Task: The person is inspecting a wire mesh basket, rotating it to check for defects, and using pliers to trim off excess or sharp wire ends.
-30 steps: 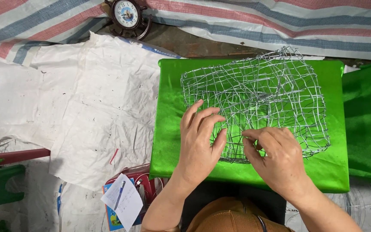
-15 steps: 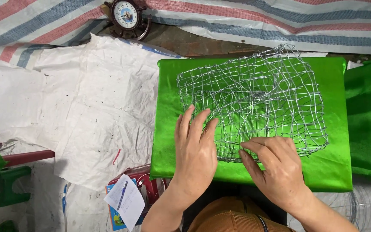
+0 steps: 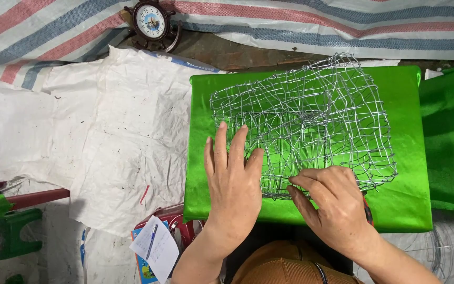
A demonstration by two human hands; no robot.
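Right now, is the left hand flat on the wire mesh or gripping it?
Flat. The left hand lies palm down, fingers extended, on the wire mesh's near edge atop the green cloth.

A silvery grey wire mesh basket [image 3: 311,121] lies on glossy bright green cloth [image 3: 405,205], with a red, blue and white striped tarpaulin [image 3: 290,21] along the top and a speckled white woven sack [image 3: 106,137] at left.

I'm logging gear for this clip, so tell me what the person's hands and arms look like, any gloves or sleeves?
Both the left hand and the right hand are bare: no gloves, rings or watch visible. The forearms are uncovered as far as the frame shows, with no sleeves in view.
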